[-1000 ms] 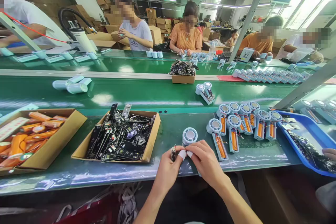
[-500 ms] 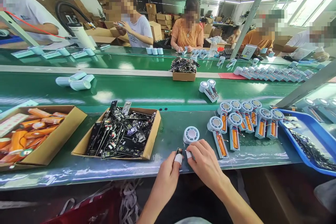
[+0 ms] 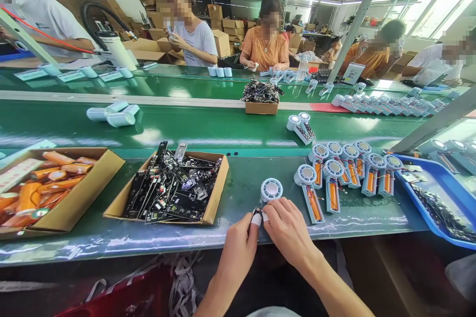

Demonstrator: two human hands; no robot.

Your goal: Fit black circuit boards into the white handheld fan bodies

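My left hand (image 3: 241,240) is closed at the table's front edge, its covered thumb pressing on a small black circuit board (image 3: 257,211). Beside it my right hand (image 3: 288,225) is pinched, its fingertips almost touching the left thumb; whatever they hold is hidden. Just behind my fingers is a light-blue fan (image 3: 271,189) with a round grille, its lower part covered by my right hand. To the right stand several open-handled fans (image 3: 313,203) with orange batteries and wires inside.
Left of my hands are a carton of circuit boards (image 3: 219,193) and a carton of orange batteries (image 3: 89,193). A blue tray (image 3: 427,218) lies at the right. Behind runs a green conveyor belt (image 3: 208,129) carrying fans and a box of boards (image 3: 261,108). Several co-workers sit across.
My hands have come closer together, the left moving slightly right with the circuit board. Fans on the near belt have shifted right. A co-worker at the right has raised both hands.
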